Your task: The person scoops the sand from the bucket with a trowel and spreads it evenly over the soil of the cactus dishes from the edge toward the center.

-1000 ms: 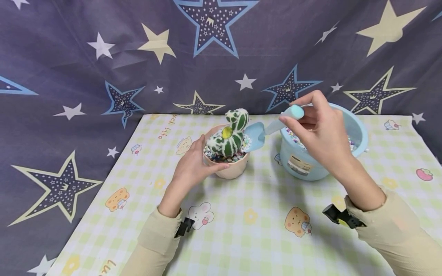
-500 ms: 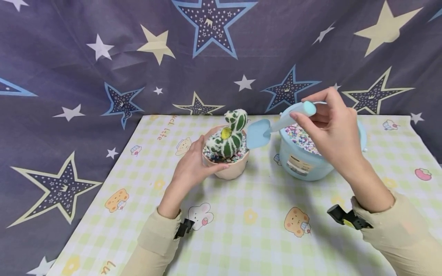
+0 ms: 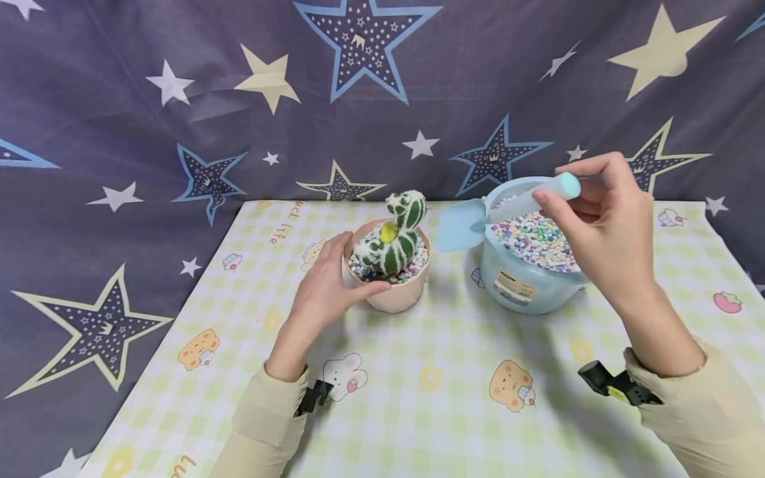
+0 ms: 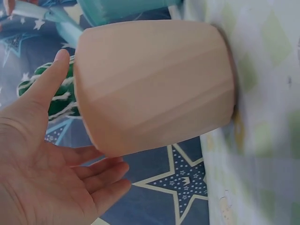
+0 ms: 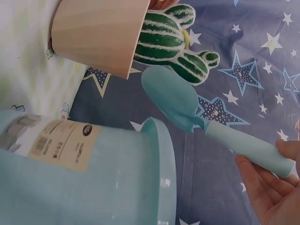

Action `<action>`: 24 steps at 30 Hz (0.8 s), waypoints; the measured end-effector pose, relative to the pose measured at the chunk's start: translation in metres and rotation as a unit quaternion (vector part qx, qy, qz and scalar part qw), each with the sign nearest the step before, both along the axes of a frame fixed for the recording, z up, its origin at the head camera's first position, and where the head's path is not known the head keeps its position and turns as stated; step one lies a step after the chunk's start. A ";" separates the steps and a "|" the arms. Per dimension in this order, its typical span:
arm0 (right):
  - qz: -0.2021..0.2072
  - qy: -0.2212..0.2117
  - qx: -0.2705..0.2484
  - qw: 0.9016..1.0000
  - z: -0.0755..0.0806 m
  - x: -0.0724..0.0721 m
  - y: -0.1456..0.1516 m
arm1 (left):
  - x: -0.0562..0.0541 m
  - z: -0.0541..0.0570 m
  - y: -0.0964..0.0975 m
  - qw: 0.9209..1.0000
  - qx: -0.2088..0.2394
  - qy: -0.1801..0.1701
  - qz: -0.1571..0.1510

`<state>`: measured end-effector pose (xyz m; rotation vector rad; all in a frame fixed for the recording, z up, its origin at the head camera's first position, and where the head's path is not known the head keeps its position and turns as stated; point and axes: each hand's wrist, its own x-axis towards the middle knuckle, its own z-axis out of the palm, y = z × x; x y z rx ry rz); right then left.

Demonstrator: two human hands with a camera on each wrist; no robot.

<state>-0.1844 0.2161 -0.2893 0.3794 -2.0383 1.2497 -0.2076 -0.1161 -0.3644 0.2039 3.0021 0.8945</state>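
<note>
A small green cactus [image 3: 391,249] with white fuzz and a yellow flower stands in a pale pink flowerpot [image 3: 396,296], among coloured pebbles. My left hand [image 3: 327,282] holds the pot at its left, the thumb along the front rim and the other fingers against the side. Between thumb and fingers, my right hand [image 3: 615,226] grips the handle of a light blue trowel [image 5: 171,96]. Its blade, bare on the face that shows, points left between the pot and a light blue bucket [image 3: 508,272]; the handle passes above the bucket's rim.
Coloured pebbles [image 3: 534,242] fill much of the bucket, which has a paper label [image 3: 515,288] on its front. A green-checked cloth [image 3: 430,425] with cartoon prints covers the table. Behind hangs a dark curtain [image 3: 382,133] with stars.
My right hand has drawn the trowel rightward, away from the pot's rim and toward the bucket. More of the bucket's pebbles now show. The left hand stays at the pot.
</note>
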 end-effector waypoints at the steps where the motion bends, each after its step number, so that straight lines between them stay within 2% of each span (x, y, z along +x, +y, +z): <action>1: -0.002 0.002 0.000 1.000 0.000 0.000 0.002 | 0.001 0.002 -0.001 1.000 0.005 0.005 0.000; 4: -0.007 0.007 -0.007 1.000 0.001 0.002 0.007 | 0.003 0.007 -0.002 0.999 0.022 0.029 -0.003; 9: -0.011 0.011 -0.034 0.999 0.002 0.004 0.015 | 0.005 0.015 -0.003 0.994 0.055 0.095 -0.014; 15: -0.023 0.019 -0.042 0.999 0.003 0.004 0.022 | 0.005 0.020 0.000 0.980 0.095 0.172 -0.024; 24: -0.030 0.025 -0.048 0.998 0.003 0.005 0.030 | 0.008 0.031 0.007 0.958 0.146 0.243 -0.037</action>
